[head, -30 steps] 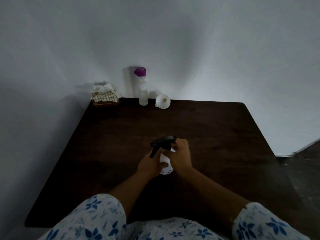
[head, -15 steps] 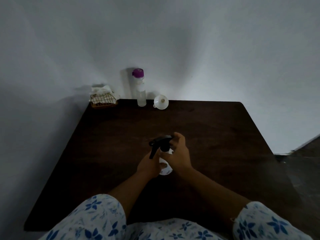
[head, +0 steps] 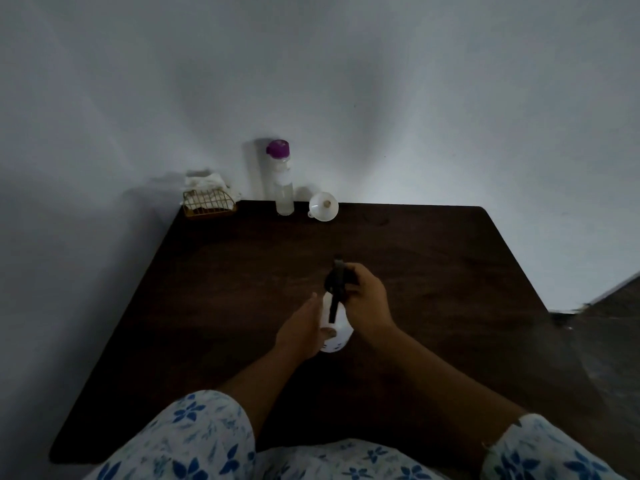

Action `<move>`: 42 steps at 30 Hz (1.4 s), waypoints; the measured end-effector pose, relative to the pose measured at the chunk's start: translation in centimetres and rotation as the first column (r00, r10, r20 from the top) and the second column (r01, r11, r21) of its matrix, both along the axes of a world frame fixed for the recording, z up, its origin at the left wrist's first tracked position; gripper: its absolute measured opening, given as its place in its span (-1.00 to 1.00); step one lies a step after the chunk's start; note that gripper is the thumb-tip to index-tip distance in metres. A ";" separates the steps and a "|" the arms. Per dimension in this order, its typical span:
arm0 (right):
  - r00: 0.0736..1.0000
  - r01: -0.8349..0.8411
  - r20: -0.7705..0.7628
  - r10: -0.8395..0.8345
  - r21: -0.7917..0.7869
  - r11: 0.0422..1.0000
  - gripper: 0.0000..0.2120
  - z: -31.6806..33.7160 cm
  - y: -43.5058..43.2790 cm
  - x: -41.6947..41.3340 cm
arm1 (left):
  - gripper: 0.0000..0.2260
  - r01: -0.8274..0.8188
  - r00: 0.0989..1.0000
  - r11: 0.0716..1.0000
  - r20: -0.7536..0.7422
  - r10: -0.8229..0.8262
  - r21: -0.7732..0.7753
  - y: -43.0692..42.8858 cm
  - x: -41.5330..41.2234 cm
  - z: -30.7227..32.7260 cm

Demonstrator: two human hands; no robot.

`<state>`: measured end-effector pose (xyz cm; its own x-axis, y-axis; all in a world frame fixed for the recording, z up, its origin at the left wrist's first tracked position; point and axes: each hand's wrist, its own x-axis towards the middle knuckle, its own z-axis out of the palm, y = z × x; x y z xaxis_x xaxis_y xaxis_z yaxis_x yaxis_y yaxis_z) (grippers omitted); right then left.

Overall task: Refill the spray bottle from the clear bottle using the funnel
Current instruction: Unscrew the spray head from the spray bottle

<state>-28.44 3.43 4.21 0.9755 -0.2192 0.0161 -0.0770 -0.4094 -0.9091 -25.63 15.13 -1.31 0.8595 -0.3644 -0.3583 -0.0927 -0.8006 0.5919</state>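
A white spray bottle (head: 338,336) stands in the middle of the dark table. My left hand (head: 302,330) holds its body, thumb across the front. My right hand (head: 366,296) grips the black trigger head (head: 336,283) on top; the trigger lever points down toward me. At the table's far edge stands the clear bottle (head: 284,188) with a purple cap, upright against the wall. The white funnel (head: 324,206) lies just right of it, its wide mouth facing me.
A small wire basket (head: 209,204) with a white cloth in it sits at the far left corner. The dark wooden table (head: 450,271) meets the wall at the back. Floor shows past its right edge.
The black trigger head has turned under my right hand: its lever pointed left before and now points toward me. My left hand stays on the bottle's body.
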 end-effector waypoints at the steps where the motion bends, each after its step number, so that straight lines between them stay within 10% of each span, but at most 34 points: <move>1: 1.000 -0.008 0.014 0.008 0.030 1.000 -0.70 0.4 -0.4 0.0 | -0.33 0.021 1.000 1.000 0.005 -0.021 0.012 0.1 0.1 0.0; 15: 0.984 -0.004 0.153 -0.089 0.519 0.855 -0.64 4.7 -3.3 -1.6 | -0.33 0.058 0.997 0.998 0.050 -0.057 -0.009 0.4 -0.2 0.1; 42: 0.961 -0.054 0.277 -0.004 0.199 0.979 -0.68 10.9 -5.1 -1.8 | -0.31 0.033 0.997 0.998 0.061 -0.037 0.053 0.2 -0.3 0.2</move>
